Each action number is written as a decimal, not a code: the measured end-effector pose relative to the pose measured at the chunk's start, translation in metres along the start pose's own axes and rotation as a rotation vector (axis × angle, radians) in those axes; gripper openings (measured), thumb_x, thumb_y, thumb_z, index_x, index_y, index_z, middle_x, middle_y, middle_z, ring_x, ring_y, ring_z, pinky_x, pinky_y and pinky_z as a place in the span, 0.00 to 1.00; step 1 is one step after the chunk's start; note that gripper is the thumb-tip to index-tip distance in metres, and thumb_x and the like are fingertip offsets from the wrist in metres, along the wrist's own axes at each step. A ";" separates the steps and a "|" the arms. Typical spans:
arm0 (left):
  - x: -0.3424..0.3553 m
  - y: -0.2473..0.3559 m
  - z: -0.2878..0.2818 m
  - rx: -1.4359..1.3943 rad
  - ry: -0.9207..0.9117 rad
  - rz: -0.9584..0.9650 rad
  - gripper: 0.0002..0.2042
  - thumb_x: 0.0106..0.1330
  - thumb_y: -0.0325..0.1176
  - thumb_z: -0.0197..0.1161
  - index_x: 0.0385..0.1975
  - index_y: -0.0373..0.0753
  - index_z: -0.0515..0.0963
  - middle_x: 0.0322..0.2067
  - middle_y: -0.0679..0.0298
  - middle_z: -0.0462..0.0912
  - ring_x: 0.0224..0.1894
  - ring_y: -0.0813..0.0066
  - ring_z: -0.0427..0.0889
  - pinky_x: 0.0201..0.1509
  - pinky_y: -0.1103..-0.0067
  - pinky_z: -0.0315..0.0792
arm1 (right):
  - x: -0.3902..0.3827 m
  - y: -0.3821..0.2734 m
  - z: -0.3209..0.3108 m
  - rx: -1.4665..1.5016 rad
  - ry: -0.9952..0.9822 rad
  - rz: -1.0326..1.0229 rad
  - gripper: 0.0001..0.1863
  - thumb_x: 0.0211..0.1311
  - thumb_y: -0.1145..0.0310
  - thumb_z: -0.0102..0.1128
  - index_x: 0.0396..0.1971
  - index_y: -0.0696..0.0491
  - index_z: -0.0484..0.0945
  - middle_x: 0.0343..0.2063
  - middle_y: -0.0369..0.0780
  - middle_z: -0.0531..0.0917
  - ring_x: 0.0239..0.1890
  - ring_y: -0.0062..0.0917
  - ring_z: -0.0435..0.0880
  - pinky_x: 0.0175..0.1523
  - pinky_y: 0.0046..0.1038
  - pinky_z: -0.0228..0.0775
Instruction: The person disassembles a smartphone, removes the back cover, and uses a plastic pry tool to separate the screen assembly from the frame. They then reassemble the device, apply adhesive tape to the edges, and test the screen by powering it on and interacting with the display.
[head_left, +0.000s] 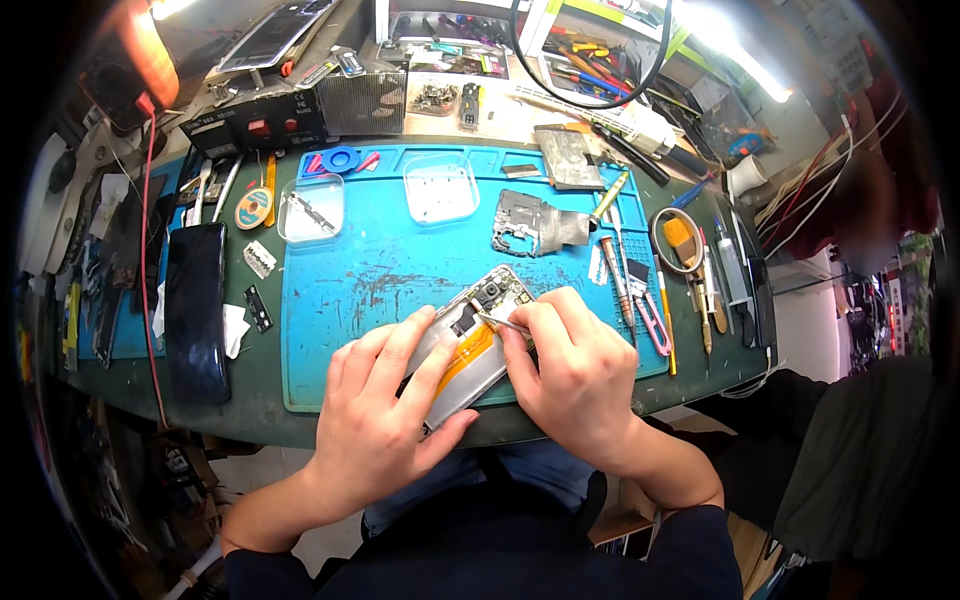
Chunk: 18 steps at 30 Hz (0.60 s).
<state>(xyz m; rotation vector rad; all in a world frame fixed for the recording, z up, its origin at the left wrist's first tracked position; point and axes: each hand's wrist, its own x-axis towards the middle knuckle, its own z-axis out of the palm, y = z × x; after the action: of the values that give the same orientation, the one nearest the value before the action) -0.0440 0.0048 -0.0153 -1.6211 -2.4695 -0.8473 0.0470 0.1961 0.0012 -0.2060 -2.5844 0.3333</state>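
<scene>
Over the near edge of the blue mat (322, 345), whose smooth rubbery surface is scuffed with dark scratches toward its middle, lies an opened phone (476, 382), slanted with its camera end pointing away. Its body is a flat rounded rectangle of dull silver-grey, crossed by a glossy orange flex cable (474, 350), with dark round lenses and small metallic parts at the far end. The left hand (385, 395) has its fingers spread and bent, steadying the phone. The right hand (572, 370) pinches a slender metal tool (512, 325) between thumb and forefinger, its tip among the inner parts.

Left of the mat lies a long, glossy black panel (197, 310); nearer the mat on that side is a thin slotted metal blade (259, 259). On the mat's right part are pink-handled tweezers (654, 325). Farther up the mat sit a matte dark-grey plate (518, 222) with an irregular cutout and a clear, square-sided plastic box (441, 200). Beyond the mat stands a boxy black metal unit (225, 132).
</scene>
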 end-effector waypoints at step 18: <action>0.000 -0.002 -0.001 -0.002 -0.011 0.021 0.33 0.51 0.42 0.77 0.57 0.33 0.77 0.63 0.48 0.73 0.58 0.51 0.73 0.61 0.62 0.66 | -0.003 -0.012 0.007 -0.098 -0.007 0.095 0.06 0.57 0.74 0.69 0.32 0.55 0.79 0.30 0.39 0.80 0.26 0.34 0.84 0.30 0.33 0.74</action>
<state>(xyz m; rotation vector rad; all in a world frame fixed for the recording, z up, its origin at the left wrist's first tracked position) -0.0458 0.0035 -0.0157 -1.6540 -2.4550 -0.8406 0.0446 0.1823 -0.0025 -0.3648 -2.6050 0.2420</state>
